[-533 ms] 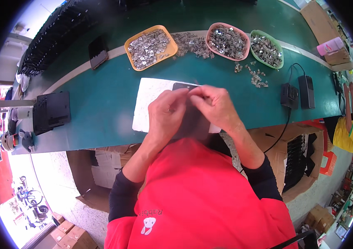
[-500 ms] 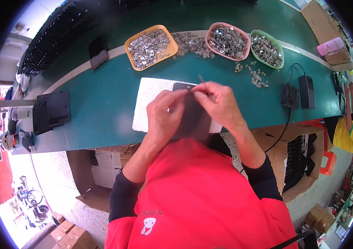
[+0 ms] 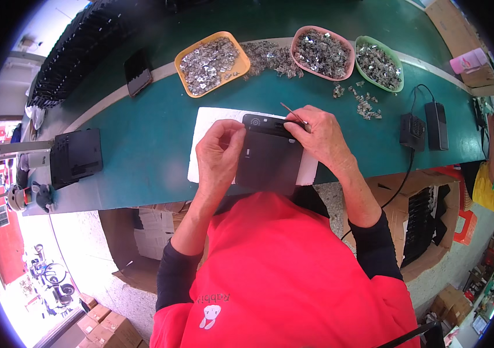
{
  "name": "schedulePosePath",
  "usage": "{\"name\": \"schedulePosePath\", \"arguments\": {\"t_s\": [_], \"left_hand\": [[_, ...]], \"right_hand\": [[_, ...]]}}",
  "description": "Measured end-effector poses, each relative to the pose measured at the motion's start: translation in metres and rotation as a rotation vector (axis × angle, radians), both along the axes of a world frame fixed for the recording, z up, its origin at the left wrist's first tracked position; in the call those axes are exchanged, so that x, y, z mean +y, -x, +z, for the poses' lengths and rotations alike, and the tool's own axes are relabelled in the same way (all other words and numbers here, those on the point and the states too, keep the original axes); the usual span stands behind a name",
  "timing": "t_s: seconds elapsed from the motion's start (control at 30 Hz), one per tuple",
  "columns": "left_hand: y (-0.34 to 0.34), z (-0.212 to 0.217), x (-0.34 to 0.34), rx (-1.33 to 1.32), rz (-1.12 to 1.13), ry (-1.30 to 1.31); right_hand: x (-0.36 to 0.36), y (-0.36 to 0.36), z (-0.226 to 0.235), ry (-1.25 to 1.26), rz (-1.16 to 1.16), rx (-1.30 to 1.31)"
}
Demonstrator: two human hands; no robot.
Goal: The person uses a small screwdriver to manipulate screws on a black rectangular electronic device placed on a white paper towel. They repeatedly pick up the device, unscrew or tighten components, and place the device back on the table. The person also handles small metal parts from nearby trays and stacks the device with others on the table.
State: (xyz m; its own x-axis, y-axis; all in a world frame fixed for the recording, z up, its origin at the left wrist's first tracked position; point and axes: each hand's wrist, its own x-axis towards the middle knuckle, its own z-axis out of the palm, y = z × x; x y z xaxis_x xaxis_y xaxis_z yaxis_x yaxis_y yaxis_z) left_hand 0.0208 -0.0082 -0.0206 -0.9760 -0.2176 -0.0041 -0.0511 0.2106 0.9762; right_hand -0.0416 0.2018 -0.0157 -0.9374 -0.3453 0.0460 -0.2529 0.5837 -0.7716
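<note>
In front of me a black flat plastic panel (image 3: 265, 159) with rounded corners, slots and a round dotted pattern along its far end lies on a white foam board (image 3: 203, 124). My left hand (image 3: 219, 153) is beside the panel's far left corner, thumb and forefinger pinched together; anything between them is too small to make out. At the far right corner, my right hand (image 3: 322, 136) grips a thin, reddish-brown rod (image 3: 291, 112) that points up and left out of the fingers. The fingertips of that hand rest at the panel's edge.
Small shiny metal clips fill a yellow tray (image 3: 184, 84), a pink tray (image 3: 335, 76) and a green tray (image 3: 399, 87), with more clips (image 3: 368, 109) loose on the green table (image 3: 148, 151). Black adapters (image 3: 412, 132) stand right, black plastic parts (image 3: 77, 153) left. Open cartons (image 3: 116, 243) sit below.
Both hands have moved apart from their meeting point over the panel's far end: left hand leftward, right hand rightward and slightly nearer. The panel's far end is now uncovered.
</note>
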Motion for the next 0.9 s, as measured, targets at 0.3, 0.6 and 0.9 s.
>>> {"name": "schedulePosePath", "arguments": {"t_s": [0.3, 0.6, 0.9], "left_hand": [[-0.006, 0.002, -0.007, -0.128, -0.022, -0.327], [0.002, 0.009, -0.013, -0.183, -0.019, -0.038], [0.003, 0.006, -0.016, -0.186, -0.022, 0.097]], "right_hand": [[0.001, -0.003, -0.008, 0.033, -0.001, -0.020], [-0.003, -0.009, 0.000, 0.111, 0.035, -0.007], [-0.007, -0.011, -0.001, 0.128, 0.057, 0.028]]}}
